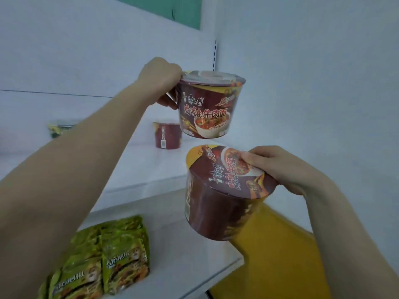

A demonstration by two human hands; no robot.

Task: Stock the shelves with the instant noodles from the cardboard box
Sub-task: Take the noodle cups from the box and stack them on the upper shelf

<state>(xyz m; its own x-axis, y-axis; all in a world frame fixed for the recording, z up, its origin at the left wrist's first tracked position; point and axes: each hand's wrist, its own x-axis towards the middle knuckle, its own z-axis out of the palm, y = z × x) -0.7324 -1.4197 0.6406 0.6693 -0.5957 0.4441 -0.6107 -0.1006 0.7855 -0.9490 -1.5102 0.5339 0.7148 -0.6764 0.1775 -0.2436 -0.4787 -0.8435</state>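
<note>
From my feed, the white upper shelf fills the middle of the view, and the lower shelf sits below and in front of it. A yellow surface shows at the lower right, past the lower shelf's end; I cannot tell what it is. A batch of green noodle packets lies on the left part of the lower shelf, packed side by side.

Both hands are loaded. The tilted noodle bowl is nearest to me, with its lid turned up toward the camera. It hangs in the air in front of the upper shelf's edge and over the right end of the lower shelf. The right hand pinches it at the rim on its right side, thumb on the lid and the other fingers curled under the lip.

The upright noodle bowl is held just above it, the two not touching. It is clear of the upper shelf and toward the back corner. The left hand grips its rim from the left, fingers curled round the edge.

A third noodle bowl stands on the upper shelf, behind and to the left of the upright one and apart from both hands. Far left on the same shelf is a blurred green-topped item that I cannot make out.
</note>
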